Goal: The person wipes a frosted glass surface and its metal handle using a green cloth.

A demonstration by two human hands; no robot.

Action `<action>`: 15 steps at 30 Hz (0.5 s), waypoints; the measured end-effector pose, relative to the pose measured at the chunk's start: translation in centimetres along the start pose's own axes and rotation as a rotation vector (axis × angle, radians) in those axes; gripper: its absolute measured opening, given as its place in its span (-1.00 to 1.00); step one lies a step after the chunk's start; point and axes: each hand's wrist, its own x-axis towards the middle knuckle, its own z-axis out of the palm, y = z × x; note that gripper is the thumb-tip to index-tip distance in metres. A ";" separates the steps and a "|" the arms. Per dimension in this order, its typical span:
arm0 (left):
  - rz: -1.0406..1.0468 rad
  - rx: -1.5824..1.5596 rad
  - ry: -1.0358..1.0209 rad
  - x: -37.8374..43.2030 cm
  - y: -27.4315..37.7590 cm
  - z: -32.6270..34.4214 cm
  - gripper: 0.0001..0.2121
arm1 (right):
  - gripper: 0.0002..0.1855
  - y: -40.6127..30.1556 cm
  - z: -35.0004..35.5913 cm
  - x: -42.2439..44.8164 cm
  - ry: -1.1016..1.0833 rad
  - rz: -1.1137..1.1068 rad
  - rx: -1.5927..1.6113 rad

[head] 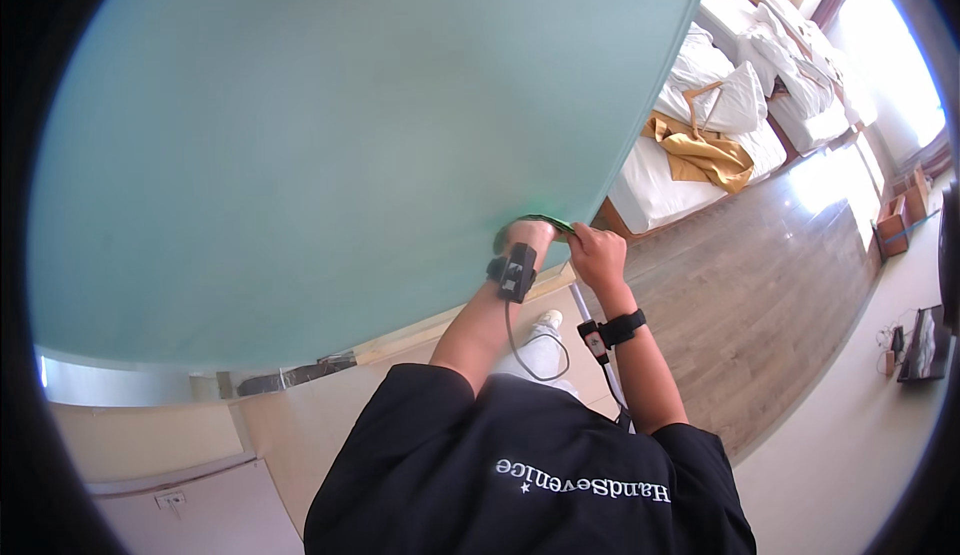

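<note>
A large frosted glass panel (360, 142) with a greenish tint stands before me, and both hands are at its lower right part. My right hand (600, 253) pinches one end of a thin green cloth or sheet (541, 219) between thumb and fingers. My left hand (531, 232) is bent at the wrist beside the same green piece. Its fingers are hidden behind the wrist and the green piece, and a dark blurred patch shows at its left. Black strapped devices with cables sit on the left wrist (516, 273) and the right wrist (611, 330).
A pale pole (581, 303) runs beside my right forearm. My shoe (551, 318) is near the panel's base. To the right are a wood floor (742, 277), beds with rumpled white bedding (660, 187), a mustard cloth (701, 153) and a wooden hanger (694, 108).
</note>
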 end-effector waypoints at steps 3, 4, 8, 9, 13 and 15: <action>0.088 -0.033 0.067 3.1 3.4 2.5 -0.66 | -0.82 3.4 -1.6 0.9 -0.008 0.030 -0.027; 0.112 -0.047 0.092 3.9 4.1 3.3 -0.66 | -0.82 4.3 -2.0 1.2 -0.011 0.038 -0.033; 0.206 -0.084 0.223 7.0 5.8 6.3 -0.66 | -0.83 7.7 -1.8 2.0 -0.067 0.037 -0.041; 0.220 -0.101 0.263 7.4 5.9 6.7 -0.66 | -0.83 8.1 -1.7 2.2 -0.076 0.028 -0.034; 0.042 -0.144 0.147 6.8 7.9 5.0 -0.66 | -0.84 10.4 -1.3 2.4 -0.125 0.051 -0.007; -0.010 -0.050 -0.015 4.0 9.0 2.1 -0.59 | -0.84 11.5 -1.4 2.2 -0.160 0.084 0.001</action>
